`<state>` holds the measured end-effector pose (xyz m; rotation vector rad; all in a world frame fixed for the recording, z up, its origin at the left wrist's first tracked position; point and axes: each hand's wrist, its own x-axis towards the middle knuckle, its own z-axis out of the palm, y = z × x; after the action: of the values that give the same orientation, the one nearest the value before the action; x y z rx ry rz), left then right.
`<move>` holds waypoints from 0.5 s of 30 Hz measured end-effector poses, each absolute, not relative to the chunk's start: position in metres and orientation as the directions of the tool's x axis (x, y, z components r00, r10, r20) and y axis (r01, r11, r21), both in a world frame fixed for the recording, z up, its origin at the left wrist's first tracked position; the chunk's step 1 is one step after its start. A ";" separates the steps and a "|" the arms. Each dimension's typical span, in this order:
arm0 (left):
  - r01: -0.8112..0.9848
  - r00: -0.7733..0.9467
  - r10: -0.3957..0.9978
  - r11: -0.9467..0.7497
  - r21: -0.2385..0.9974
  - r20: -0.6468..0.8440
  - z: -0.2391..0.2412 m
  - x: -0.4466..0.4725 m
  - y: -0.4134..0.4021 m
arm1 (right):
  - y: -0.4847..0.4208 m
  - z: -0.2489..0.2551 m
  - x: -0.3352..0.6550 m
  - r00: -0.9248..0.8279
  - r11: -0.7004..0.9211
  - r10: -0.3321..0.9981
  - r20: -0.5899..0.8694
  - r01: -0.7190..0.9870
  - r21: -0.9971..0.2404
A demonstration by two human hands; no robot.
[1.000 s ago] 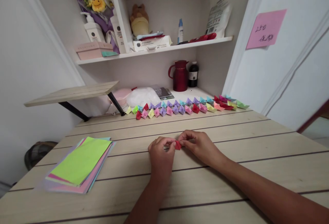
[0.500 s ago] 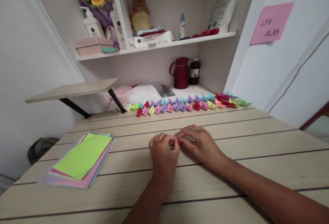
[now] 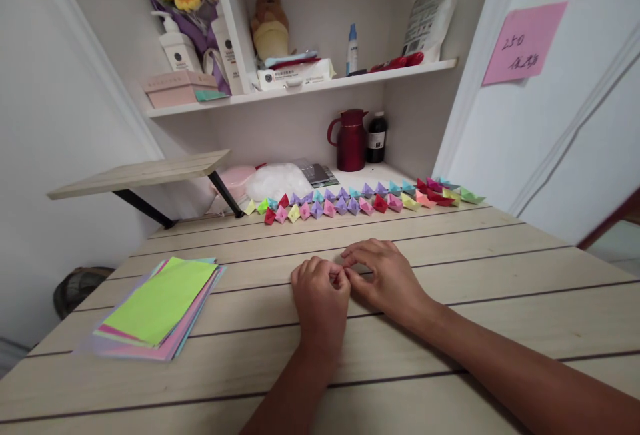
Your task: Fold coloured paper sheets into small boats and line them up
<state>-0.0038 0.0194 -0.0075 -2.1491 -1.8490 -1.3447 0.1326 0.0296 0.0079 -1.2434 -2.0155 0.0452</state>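
Observation:
Over the middle of the wooden table, my left hand [image 3: 320, 295] is closed in a pinch, its thumb against its forefinger. My right hand [image 3: 390, 283] comes in from the right, thumb and forefinger bent so their tips meet the left fingertips. Between the two hands is a small piece of red paper, now almost wholly covered by the fingers, so its folded shape cannot be made out. Beyond the hands, small folded paper boats [image 3: 341, 206] in many colours stand in two rows along the table's back.
A stack of coloured paper sheets [image 3: 163, 302], lime green on top, lies on the left of the table [image 3: 500, 315]. A small raised shelf [image 3: 145, 172] on black legs stands back left. Behind the boats are a dark red jug [image 3: 351, 142] and a dark bottle [image 3: 377, 138].
My right hand's fingers have shifted slightly at the left fingertips, and the red paper that showed between them is now nearly hidden. The view has moved a little.

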 end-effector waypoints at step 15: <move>0.587 -0.292 0.847 -0.208 0.782 0.445 -0.015 -0.022 0.040 | 0.042 0.013 0.152 -0.130 0.485 0.808 0.574 0.699 -0.525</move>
<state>-0.0216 0.0401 -0.0148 -1.9892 -2.1090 -1.7645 0.1523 0.0424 0.0127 -1.2574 -1.8712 0.1599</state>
